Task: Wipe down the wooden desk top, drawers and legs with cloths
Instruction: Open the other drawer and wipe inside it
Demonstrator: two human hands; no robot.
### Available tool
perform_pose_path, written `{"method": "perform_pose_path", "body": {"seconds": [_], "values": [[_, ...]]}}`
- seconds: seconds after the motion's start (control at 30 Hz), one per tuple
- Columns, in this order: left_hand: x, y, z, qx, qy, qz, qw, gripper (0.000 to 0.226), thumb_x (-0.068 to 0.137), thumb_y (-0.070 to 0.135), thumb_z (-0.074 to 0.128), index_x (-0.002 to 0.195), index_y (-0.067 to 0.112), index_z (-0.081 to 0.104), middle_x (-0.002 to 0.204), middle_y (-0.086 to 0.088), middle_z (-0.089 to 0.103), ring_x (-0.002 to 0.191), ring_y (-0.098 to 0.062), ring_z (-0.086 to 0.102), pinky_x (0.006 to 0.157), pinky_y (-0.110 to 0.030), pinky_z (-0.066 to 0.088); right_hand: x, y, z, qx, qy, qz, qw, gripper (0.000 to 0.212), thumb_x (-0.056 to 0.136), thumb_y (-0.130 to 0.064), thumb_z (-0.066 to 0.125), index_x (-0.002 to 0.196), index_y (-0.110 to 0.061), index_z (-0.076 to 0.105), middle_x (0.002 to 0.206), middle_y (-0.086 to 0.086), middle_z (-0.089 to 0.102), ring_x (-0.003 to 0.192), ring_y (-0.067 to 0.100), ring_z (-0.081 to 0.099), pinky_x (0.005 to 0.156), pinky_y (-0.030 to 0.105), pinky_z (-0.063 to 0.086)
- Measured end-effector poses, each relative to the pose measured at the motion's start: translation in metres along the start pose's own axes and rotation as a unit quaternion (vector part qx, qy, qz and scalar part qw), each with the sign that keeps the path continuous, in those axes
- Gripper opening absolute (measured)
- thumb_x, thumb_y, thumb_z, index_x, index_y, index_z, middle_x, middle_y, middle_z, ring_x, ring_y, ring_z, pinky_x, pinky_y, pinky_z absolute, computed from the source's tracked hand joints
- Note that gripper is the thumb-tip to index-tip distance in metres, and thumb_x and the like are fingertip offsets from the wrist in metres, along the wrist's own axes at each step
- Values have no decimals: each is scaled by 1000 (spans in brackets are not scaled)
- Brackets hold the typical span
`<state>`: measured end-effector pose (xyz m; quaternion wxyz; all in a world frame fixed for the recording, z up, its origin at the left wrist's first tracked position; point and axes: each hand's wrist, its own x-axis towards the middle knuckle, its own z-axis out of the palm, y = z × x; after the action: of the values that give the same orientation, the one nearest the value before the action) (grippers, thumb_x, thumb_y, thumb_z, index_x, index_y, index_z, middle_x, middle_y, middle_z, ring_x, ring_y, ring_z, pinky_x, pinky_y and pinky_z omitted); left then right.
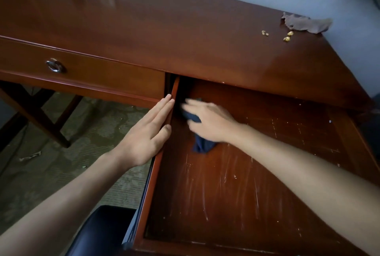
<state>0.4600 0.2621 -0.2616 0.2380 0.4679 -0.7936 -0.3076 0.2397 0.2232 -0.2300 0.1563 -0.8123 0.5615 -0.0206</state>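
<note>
The red-brown wooden desk top fills the upper view. Its right drawer is pulled far out, and the drawer floor is scratched and flecked with white. My right hand is inside the drawer near its far left corner, holding a dark blue cloth against the floor; the hand is blurred. My left hand lies flat with straight fingers against the outside of the drawer's left wall. The left drawer is closed and has a metal ring pull.
A crumpled brown cloth and yellowish crumbs lie at the desk's far right corner by the wall. A black padded seat stands at the bottom, left of the drawer. Crossed desk legs stand over patterned carpet.
</note>
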Motion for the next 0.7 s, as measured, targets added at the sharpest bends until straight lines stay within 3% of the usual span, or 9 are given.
{"method": "perform_pose_path", "body": {"seconds": [0.07,0.13,0.23,0.3,0.4,0.57,0.7], "values": [[-6,4,2,32,30,-6,999,65,106,51,30,165,29,14,170,24,2,152,10,-6,125,-19,4,-40,-5,0,19,-56,-64,996,62,98,-29,54,155,-44,36,167,-17,22,139,21,49,111,40,44],[-19,5,5,55,54,-38,996,68,107,57,31,166,29,9,170,24,-1,151,12,-9,121,-14,2,-58,-10,3,-13,-60,-90,994,62,99,-25,51,154,-49,35,166,-20,22,120,23,63,99,39,52],[-36,5,10,-24,22,-118,993,83,100,72,34,164,37,-4,164,33,-12,148,16,-12,118,-20,5,-25,3,2,-66,40,-5,997,55,96,-24,51,148,-43,46,161,-15,37,126,34,60,103,48,51],[-40,6,12,-97,10,-152,984,90,96,79,36,164,38,-6,160,35,-12,149,14,-10,122,-26,5,12,12,-3,-54,75,83,992,51,95,-24,50,145,-38,51,159,-9,42,131,35,56,106,43,48],[-43,11,12,-155,18,-182,971,90,96,70,44,165,36,-2,165,28,-4,152,9,-5,126,-31,5,46,11,-2,-19,79,113,990,53,96,-20,48,147,-33,51,160,-5,41,139,32,48,111,39,43],[-48,16,11,-175,34,-175,968,85,96,64,46,165,33,7,169,21,5,153,7,1,127,-30,6,-4,-13,7,-78,13,4,997,51,96,-27,53,147,-24,51,162,-2,38,139,36,48,109,46,45],[-47,15,9,-97,50,-88,990,71,103,53,45,165,32,16,169,27,6,151,13,0,124,-24,10,-86,-33,17,12,-69,-109,992,58,98,-44,61,153,-35,44,166,-9,29,146,25,41,117,46,39]]}}
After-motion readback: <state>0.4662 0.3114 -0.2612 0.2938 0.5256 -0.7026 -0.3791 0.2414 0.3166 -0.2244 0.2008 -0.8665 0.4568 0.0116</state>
